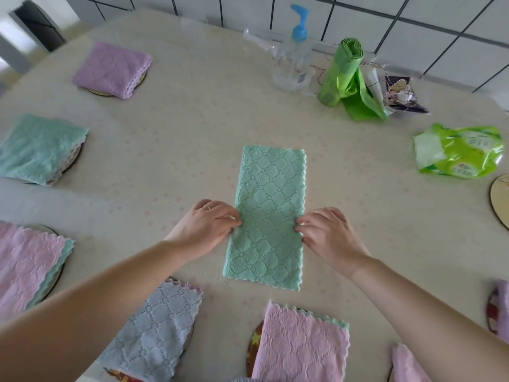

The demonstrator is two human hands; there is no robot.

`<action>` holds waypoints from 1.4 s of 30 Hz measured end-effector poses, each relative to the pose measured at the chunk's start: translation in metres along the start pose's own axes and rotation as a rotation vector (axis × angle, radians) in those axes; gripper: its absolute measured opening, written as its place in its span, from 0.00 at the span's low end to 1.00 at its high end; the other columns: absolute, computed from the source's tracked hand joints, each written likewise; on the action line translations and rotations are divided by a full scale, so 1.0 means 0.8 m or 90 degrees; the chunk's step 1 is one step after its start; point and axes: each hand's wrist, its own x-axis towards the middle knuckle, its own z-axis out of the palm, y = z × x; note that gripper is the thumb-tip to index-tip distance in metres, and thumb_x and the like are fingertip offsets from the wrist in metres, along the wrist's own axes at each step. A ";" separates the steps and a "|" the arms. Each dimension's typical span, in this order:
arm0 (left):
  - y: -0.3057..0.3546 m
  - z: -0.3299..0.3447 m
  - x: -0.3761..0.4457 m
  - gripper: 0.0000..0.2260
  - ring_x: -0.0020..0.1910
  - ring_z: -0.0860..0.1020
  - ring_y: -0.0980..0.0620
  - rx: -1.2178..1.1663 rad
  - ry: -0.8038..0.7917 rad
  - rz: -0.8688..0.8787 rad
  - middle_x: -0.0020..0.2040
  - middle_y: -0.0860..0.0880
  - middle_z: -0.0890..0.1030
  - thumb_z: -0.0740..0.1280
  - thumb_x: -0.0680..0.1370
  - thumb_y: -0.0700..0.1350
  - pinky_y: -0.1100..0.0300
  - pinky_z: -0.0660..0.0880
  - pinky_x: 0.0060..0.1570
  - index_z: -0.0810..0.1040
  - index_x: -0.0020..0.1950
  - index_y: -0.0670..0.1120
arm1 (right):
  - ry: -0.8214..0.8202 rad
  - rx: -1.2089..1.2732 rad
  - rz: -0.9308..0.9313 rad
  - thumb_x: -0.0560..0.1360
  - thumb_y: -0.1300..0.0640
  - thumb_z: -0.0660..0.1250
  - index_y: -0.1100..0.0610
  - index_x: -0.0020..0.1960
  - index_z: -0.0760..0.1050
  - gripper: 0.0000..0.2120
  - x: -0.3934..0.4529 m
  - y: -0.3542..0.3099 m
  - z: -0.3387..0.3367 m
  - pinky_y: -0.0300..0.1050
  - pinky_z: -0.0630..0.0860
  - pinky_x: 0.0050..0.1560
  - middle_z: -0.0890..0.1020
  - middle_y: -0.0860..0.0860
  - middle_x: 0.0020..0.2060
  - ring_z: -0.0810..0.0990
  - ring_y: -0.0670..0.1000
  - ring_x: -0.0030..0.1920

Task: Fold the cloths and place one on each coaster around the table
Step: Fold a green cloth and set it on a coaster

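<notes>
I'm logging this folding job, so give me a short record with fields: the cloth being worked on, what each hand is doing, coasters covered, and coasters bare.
working cloth: green cloth, a long rectangle flat at the table's middle
left hand: fingertips at the cloth's left edge
right hand: fingertips at its right edge
covered coasters: purple cloth, teal cloth, grey cloth, pink cloth
bare coaster: right edge
</notes>
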 end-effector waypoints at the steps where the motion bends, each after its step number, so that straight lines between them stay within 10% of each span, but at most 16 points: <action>1: 0.000 0.001 0.000 0.12 0.52 0.79 0.53 -0.010 0.003 -0.012 0.50 0.56 0.82 0.74 0.68 0.43 0.54 0.73 0.56 0.83 0.50 0.52 | 0.000 0.002 0.005 0.62 0.56 0.78 0.51 0.46 0.82 0.14 0.002 -0.001 0.000 0.45 0.64 0.56 0.82 0.45 0.46 0.73 0.48 0.51; 19: 0.065 -0.007 -0.065 0.22 0.50 0.74 0.58 -0.263 0.005 -0.201 0.50 0.53 0.80 0.47 0.76 0.54 0.70 0.64 0.51 0.76 0.56 0.48 | -0.195 0.371 0.273 0.75 0.59 0.64 0.43 0.47 0.74 0.09 -0.059 -0.058 -0.033 0.38 0.75 0.38 0.79 0.34 0.45 0.78 0.41 0.34; 27: 0.070 -0.017 -0.048 0.07 0.37 0.80 0.53 -0.458 -0.025 -0.411 0.41 0.53 0.82 0.59 0.80 0.42 0.51 0.78 0.38 0.75 0.53 0.51 | -0.137 0.583 0.529 0.77 0.61 0.59 0.46 0.44 0.74 0.11 -0.035 -0.076 -0.035 0.43 0.68 0.29 0.78 0.51 0.28 0.72 0.48 0.26; 32: 0.054 -0.012 -0.010 0.06 0.22 0.73 0.58 -0.514 -0.131 -0.557 0.34 0.51 0.80 0.61 0.79 0.43 0.67 0.68 0.20 0.77 0.49 0.46 | -0.234 0.707 0.794 0.75 0.59 0.59 0.54 0.39 0.76 0.10 -0.002 -0.068 -0.029 0.36 0.55 0.24 0.71 0.48 0.25 0.63 0.46 0.22; 42: 0.048 -0.018 0.008 0.10 0.17 0.66 0.59 -0.611 -0.238 -0.657 0.27 0.50 0.72 0.59 0.79 0.45 0.67 0.60 0.18 0.77 0.48 0.41 | -0.215 0.743 0.855 0.75 0.60 0.58 0.54 0.37 0.73 0.10 -0.001 -0.065 -0.023 0.34 0.50 0.25 0.67 0.48 0.24 0.59 0.45 0.22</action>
